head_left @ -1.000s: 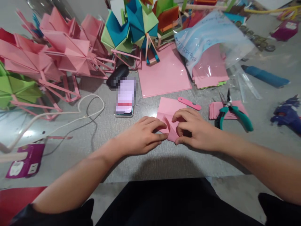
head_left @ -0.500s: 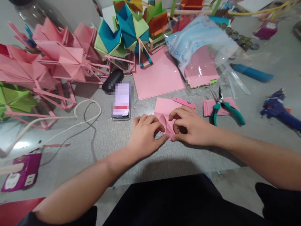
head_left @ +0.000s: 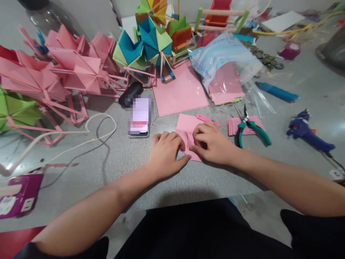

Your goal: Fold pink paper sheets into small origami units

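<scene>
I see left hand [head_left: 166,153] and right hand [head_left: 212,143] both pressing fingertips on the creased pink paper [head_left: 188,130] (matte, squarish), flat on the grey textured table [head_left: 113,158].

The paper [head_left: 185,126] under the right hand [head_left: 212,143] is plain pink. Just beyond it lies a pink strip [head_left: 207,119]. To that hand's right, pliers [head_left: 249,126] have teal handles on a pink stack [head_left: 232,126]. Farther right, the glue gun [head_left: 308,132] is dark blue. The worktop [head_left: 121,158] is speckled grey.
</scene>
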### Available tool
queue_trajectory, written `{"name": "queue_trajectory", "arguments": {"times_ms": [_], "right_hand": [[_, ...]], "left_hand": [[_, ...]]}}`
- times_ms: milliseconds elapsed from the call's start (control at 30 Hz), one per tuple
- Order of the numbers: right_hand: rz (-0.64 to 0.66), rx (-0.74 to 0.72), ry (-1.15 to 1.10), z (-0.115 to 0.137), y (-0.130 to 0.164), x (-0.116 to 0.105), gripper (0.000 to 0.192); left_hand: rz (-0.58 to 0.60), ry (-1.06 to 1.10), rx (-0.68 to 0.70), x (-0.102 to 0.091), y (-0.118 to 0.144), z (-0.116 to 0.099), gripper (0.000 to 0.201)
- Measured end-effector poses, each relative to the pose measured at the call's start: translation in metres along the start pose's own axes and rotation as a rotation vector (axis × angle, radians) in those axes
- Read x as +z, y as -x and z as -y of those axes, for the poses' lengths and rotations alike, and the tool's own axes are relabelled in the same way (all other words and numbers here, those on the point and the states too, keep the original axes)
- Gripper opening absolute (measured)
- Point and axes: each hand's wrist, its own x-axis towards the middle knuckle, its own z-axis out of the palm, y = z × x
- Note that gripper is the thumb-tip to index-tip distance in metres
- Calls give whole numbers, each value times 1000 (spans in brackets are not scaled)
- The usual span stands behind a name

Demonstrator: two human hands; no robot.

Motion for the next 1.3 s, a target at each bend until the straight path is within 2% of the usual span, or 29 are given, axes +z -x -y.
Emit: {"name": "queue_trajectory", "arguments": {"times_ms": [333,533,633,700,767,867,1000,1167,1300], "right_hand": [[-136,19,28,-11,-23,14,40],[-206,21,31,-8,-19,6,35],[-147,-38,18,-4,-8,-6,27],[-5,-87,-26,-1,0,-13,21],[110,-80,-16,1,6,-18,27],[187,-20,48,4,11,-23,36],[206,-25,100,9,13,-28,43],[121,-206,201,12,15,-24,38],[100,-334,315,10,16,-17,21]], "left_hand": [[20,-31,37,0,0,2,33],[53,-101,65,-1,1,2,47],[56,-122,74,-2,1,2,47],[55,-128,83,-2,1,2,46],[57,-134,88,-1,1,2,47],[65,-139,91,-2,1,2,51],[77,-138,93,-5,0,1,55],[119,-157,126,-8,-1,3,72],[72,-147,160,-8,4,10,55]]}}
